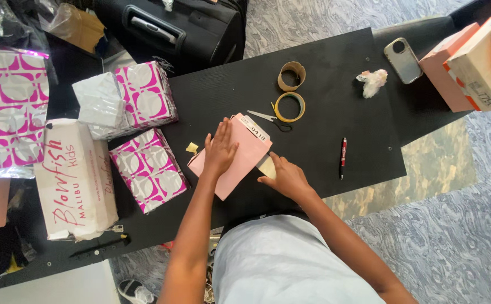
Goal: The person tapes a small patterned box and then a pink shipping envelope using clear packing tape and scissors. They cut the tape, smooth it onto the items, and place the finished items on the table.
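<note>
Flat pink cardboard box (231, 163) lies mid-bench (324, 101), tilted. Left hand (220, 151), grip released, palm flat on its top; right hand (286, 179), also grasping nothing, fingers pressing at its right edge. Judgement: keep the palm down firmly so the box cannot slide. White rectangular label (255, 129) on its far end. Pink-and-silver wrapped parcels (147, 169) left; white printed box (77, 180) further left; tape rolls (289, 107), scissors (268, 118) just beyond
</note>
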